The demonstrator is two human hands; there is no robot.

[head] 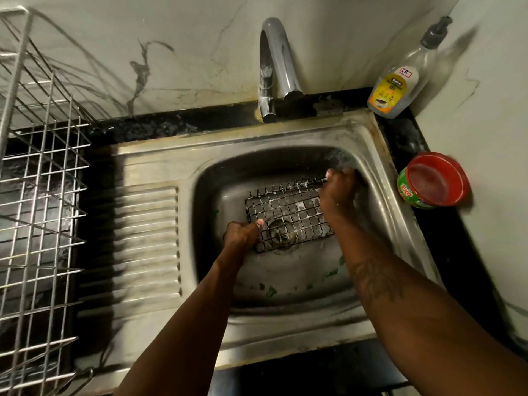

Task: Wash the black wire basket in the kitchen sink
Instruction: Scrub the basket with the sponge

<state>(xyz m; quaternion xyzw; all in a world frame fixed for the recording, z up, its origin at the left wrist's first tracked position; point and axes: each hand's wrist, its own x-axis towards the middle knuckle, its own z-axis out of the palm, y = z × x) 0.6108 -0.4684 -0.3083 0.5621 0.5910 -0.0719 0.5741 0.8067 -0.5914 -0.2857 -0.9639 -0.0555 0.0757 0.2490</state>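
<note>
The black wire basket (288, 215) lies in the steel sink (285, 284) over the drain, its grid flecked with white suds. My left hand (243, 232) grips its near left edge. My right hand (340, 190) is closed at the basket's far right corner, pressing against the wire; whatever it may hold is hidden under the fingers. Green scraps lie on the sink floor in front of the basket.
A chrome tap (274, 70) arches over the back of the sink. A dishwash gel bottle (400, 78) and a red-rimmed soap tub (434, 181) stand on the dark counter at the right. A metal wire dish rack (40, 195) fills the left side beside the ribbed drainboard (148, 241).
</note>
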